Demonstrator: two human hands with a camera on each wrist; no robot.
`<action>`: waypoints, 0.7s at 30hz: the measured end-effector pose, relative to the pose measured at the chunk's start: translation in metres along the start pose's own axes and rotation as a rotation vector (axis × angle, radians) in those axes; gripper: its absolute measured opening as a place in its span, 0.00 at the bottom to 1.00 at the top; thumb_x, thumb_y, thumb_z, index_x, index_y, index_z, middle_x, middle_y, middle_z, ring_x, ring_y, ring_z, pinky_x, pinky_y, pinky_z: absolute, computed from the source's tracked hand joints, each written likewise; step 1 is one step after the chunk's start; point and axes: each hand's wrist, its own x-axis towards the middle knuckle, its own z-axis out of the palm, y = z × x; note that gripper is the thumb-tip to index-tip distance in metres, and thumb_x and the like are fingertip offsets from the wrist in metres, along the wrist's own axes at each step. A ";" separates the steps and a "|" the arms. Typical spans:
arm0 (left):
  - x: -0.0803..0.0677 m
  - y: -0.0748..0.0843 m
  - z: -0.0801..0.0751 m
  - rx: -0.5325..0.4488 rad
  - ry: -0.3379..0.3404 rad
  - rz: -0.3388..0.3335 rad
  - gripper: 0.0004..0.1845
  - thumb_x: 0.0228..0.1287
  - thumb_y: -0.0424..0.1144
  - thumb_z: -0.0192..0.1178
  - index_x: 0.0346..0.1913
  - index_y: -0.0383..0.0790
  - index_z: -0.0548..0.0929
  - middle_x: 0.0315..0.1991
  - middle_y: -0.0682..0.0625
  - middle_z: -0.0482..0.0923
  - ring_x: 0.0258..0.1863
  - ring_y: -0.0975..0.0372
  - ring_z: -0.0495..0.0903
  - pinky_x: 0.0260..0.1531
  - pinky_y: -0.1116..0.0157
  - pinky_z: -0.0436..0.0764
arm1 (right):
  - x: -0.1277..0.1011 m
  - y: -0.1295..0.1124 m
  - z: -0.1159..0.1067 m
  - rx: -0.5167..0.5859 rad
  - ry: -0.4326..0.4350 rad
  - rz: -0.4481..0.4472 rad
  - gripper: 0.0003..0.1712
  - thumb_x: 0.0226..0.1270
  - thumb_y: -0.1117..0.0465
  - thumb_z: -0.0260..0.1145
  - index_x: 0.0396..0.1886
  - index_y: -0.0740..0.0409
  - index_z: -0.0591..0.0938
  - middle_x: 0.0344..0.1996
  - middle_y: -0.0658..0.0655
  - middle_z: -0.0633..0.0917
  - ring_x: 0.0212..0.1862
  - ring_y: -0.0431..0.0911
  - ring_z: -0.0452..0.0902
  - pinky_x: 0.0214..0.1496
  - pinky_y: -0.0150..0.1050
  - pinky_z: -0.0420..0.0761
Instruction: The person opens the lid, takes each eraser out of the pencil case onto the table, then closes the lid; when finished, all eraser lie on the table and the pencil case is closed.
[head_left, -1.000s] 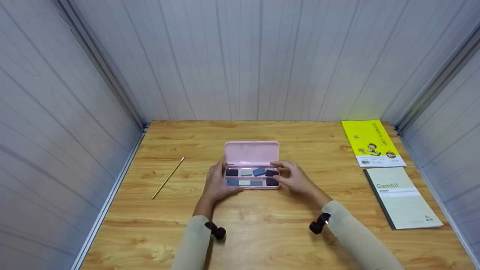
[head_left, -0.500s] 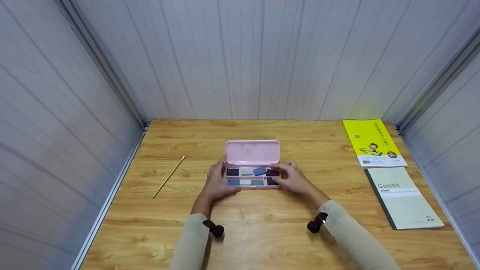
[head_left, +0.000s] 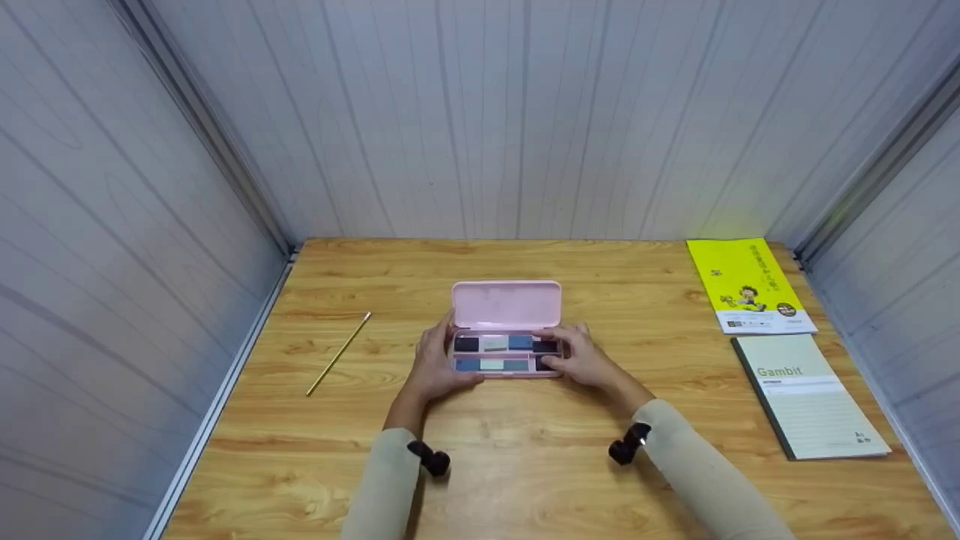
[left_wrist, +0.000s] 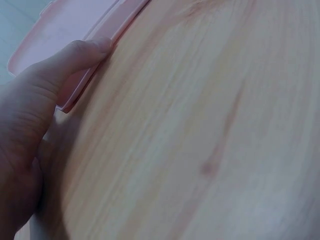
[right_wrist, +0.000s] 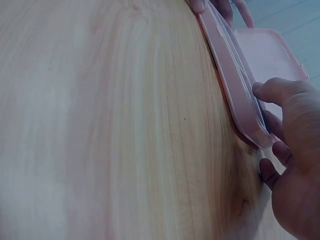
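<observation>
A pink case point(head_left: 498, 373) lies open at the middle of the wooden table point(head_left: 525, 465), its lid point(head_left: 506, 304) standing up behind. Its two rows hold small dark, blue and pale green blocks point(head_left: 519, 343). My left hand point(head_left: 435, 365) grips the case's left end, and the left wrist view shows the thumb of this left hand point(left_wrist: 60, 65) pressed on the pink case's rim point(left_wrist: 80, 95). At the other end my right hand point(head_left: 581, 361) holds the case. In the right wrist view the right hand point(right_wrist: 295, 150) has its thumb on the pink case's edge point(right_wrist: 235, 80) and its fingers curled below.
A thin wooden pencil point(head_left: 337, 354) lies on the table to the left. At the right edge are a yellow booklet point(head_left: 746, 285) and a pale "Gambit" notebook point(head_left: 806, 394). Grey panel walls close in the table on three sides.
My right hand has come down from over the upper row and settled on the case's right end. The tilted blue block now lies flat. The left hand has stayed put.
</observation>
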 end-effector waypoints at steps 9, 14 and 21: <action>0.000 0.002 0.000 -0.007 -0.004 -0.034 0.77 0.41 0.50 0.94 0.93 0.51 0.54 0.76 0.41 0.77 0.82 0.46 0.65 0.87 0.40 0.59 | 0.004 0.000 0.001 -0.031 -0.029 -0.036 0.23 0.77 0.63 0.74 0.68 0.56 0.90 0.59 0.65 0.80 0.67 0.60 0.65 0.70 0.54 0.66; 0.000 0.002 0.000 -0.016 -0.002 -0.044 0.77 0.41 0.49 0.94 0.93 0.52 0.55 0.77 0.41 0.76 0.83 0.46 0.64 0.87 0.40 0.59 | 0.005 0.000 0.001 -0.048 -0.020 -0.047 0.20 0.75 0.64 0.75 0.64 0.55 0.92 0.56 0.64 0.80 0.64 0.58 0.67 0.67 0.51 0.66; -0.001 0.001 0.000 -0.016 0.008 0.001 0.77 0.40 0.48 0.94 0.93 0.47 0.55 0.75 0.40 0.78 0.80 0.46 0.67 0.85 0.40 0.60 | 0.006 0.008 0.002 -0.042 0.019 -0.126 0.16 0.72 0.64 0.74 0.58 0.54 0.92 0.54 0.64 0.81 0.61 0.58 0.70 0.65 0.52 0.69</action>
